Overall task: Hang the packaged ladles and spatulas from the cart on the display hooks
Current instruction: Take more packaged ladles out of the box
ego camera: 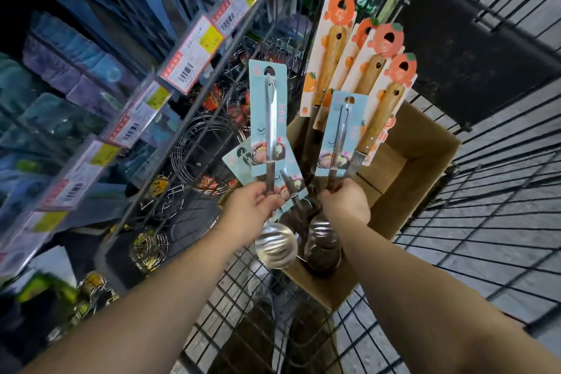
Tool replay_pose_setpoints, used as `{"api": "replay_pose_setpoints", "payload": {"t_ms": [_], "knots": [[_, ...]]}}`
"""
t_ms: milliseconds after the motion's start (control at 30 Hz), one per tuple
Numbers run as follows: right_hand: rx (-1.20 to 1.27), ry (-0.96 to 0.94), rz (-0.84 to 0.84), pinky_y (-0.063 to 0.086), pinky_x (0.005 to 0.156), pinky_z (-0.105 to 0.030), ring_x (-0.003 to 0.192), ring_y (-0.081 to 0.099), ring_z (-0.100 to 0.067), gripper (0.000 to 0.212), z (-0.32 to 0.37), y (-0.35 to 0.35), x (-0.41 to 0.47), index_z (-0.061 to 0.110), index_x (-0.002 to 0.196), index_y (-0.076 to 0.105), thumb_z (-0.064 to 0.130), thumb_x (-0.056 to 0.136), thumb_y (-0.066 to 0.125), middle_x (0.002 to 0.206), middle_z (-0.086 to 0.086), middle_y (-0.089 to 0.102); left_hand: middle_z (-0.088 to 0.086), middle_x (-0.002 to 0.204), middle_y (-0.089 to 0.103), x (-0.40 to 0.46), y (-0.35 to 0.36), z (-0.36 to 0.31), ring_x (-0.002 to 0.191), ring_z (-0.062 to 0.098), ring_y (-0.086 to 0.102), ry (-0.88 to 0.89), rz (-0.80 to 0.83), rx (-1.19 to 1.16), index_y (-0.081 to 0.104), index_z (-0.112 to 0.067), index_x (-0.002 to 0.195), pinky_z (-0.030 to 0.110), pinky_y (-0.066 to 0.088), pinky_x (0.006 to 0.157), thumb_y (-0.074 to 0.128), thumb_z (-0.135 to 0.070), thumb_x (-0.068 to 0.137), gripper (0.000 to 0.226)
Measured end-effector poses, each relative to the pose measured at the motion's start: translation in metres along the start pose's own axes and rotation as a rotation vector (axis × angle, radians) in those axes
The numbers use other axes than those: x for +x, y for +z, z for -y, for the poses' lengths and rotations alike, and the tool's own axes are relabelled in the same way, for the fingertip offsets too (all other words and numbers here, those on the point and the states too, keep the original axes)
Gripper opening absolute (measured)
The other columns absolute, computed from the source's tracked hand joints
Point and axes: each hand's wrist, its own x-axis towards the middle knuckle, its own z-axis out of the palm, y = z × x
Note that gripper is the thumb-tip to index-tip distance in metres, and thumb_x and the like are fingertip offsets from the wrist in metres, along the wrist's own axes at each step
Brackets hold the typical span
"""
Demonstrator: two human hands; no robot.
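Note:
My left hand (253, 202) grips the steel handle of a ladle (274, 241) on a light blue card (267, 118), held upright above the cart. My right hand (344, 202) is closed on the handles of another blue-carded ladle (341, 133) together with wooden-handled spatulas (381, 109) on cream cards with orange fruit tops. Their bowls hang below my hands over an open cardboard box (416, 179) standing in the wire cart (485, 222). More blue-carded utensils (239, 158) lie between my hands in the box.
Display shelving (100, 76) with red-and-yellow price tags and blue packaged goods fills the left. Round wire steamer racks (202, 149) hang behind the cart's wire side. The cart's wire floor shows grey paving below.

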Motion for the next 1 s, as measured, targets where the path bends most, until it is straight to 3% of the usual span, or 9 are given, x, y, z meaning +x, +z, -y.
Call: {"api": "replay_pose_setpoints", "payload": {"t_ms": [167, 300, 367, 533, 633, 733, 833, 900, 1000], "knots": [[0.051, -0.049, 0.063, 0.051, 0.073, -0.035, 0.084, 0.061, -0.024, 0.018, 0.011, 0.001, -0.019, 0.018, 0.097, 0.058, 0.029, 0.084, 0.064, 0.087, 0.0, 0.063, -0.001, 0.084, 0.073, -0.006, -0.001, -0.003, 0.082, 0.02, 0.068, -0.015, -0.01, -0.072, 0.063, -0.024, 0.082, 0.03, 0.056, 0.074, 0.062, -0.012, 0.089, 0.014], [0.123, -0.16, 0.11, 0.051, 0.082, -0.03, 0.091, 0.062, -0.018, 0.029, 0.015, -0.01, -0.035, 0.019, 0.118, 0.06, 0.02, 0.09, 0.063, 0.1, 0.004, 0.066, -0.003, 0.088, 0.073, -0.016, -0.006, -0.007, 0.078, 0.01, 0.067, -0.013, -0.012, -0.064, 0.066, -0.019, 0.093, 0.025, 0.055, 0.071, 0.058, -0.011, 0.092, 0.011], [0.182, -0.196, 0.131, 0.045, 0.071, -0.02, 0.08, 0.059, -0.01, 0.026, 0.017, -0.022, -0.046, 0.02, 0.118, 0.063, 0.017, 0.093, 0.061, 0.094, 0.007, 0.062, -0.002, 0.089, 0.073, -0.026, -0.011, -0.012, 0.082, 0.01, 0.068, -0.006, -0.015, -0.058, 0.068, -0.017, 0.1, 0.025, 0.053, 0.073, 0.057, -0.012, 0.093, 0.014], [0.203, -0.243, 0.109, 0.042, 0.071, -0.026, 0.083, 0.058, -0.016, 0.012, 0.024, -0.055, -0.085, 0.017, 0.106, 0.062, 0.02, 0.095, 0.059, 0.086, 0.007, 0.063, 0.012, 0.094, 0.073, -0.062, -0.024, -0.033, 0.08, 0.021, 0.063, 0.075, -0.011, -0.011, 0.07, -0.012, 0.102, 0.022, 0.048, 0.065, 0.057, -0.014, 0.093, 0.015], [0.251, -0.295, 0.068, 0.036, 0.052, -0.016, 0.069, 0.051, -0.012, 0.014, 0.026, -0.081, -0.122, 0.023, 0.083, 0.055, 0.018, 0.096, 0.058, 0.071, 0.011, 0.052, 0.0, 0.082, 0.071, -0.096, -0.032, -0.048, 0.073, 0.016, 0.062, 0.111, -0.024, -0.073, 0.07, -0.01, 0.098, 0.016, 0.046, 0.061, 0.059, -0.012, 0.092, 0.013], [0.307, -0.365, 0.055, 0.036, 0.051, -0.013, 0.066, 0.053, -0.003, 0.003, 0.03, -0.104, -0.166, 0.02, 0.096, 0.059, 0.017, 0.096, 0.058, 0.078, 0.01, 0.059, 0.0, 0.076, 0.069, -0.141, -0.043, -0.06, 0.064, 0.011, 0.058, 0.194, -0.071, -0.102, 0.071, -0.009, 0.095, 0.012, 0.044, 0.054, 0.061, -0.009, 0.09, 0.011], [0.345, -0.445, 0.049, 0.043, 0.056, -0.019, 0.072, 0.06, -0.013, 0.011, 0.032, -0.121, -0.214, 0.015, 0.106, 0.062, 0.015, 0.095, 0.059, 0.092, -0.005, 0.071, 0.01, 0.079, 0.069, -0.194, -0.055, -0.063, 0.057, 0.007, 0.06, 0.286, -0.164, -0.129, 0.069, -0.008, 0.086, 0.018, 0.049, 0.059, 0.064, -0.006, 0.087, 0.005], [0.343, -0.51, 0.059, 0.047, 0.056, -0.026, 0.069, 0.059, -0.017, 0.008, 0.033, -0.132, -0.252, 0.017, 0.103, 0.06, 0.016, 0.095, 0.059, 0.091, -0.007, 0.07, 0.012, 0.08, 0.07, -0.232, -0.063, -0.061, 0.066, 0.016, 0.065, 0.336, -0.252, -0.159, 0.065, -0.02, 0.077, 0.033, 0.055, 0.072, 0.065, -0.008, 0.087, 0.016], [0.278, -0.66, 0.058, 0.058, 0.071, -0.042, 0.077, 0.068, -0.025, 0.016, 0.03, -0.14, -0.313, 0.02, 0.106, 0.059, 0.023, 0.091, 0.065, 0.086, -0.005, 0.071, 0.007, 0.076, 0.068, -0.297, -0.077, -0.052, 0.075, 0.026, 0.063, 0.377, -0.353, -0.22, 0.062, -0.024, 0.078, 0.048, 0.054, 0.08, 0.062, -0.011, 0.09, 0.017]]}}
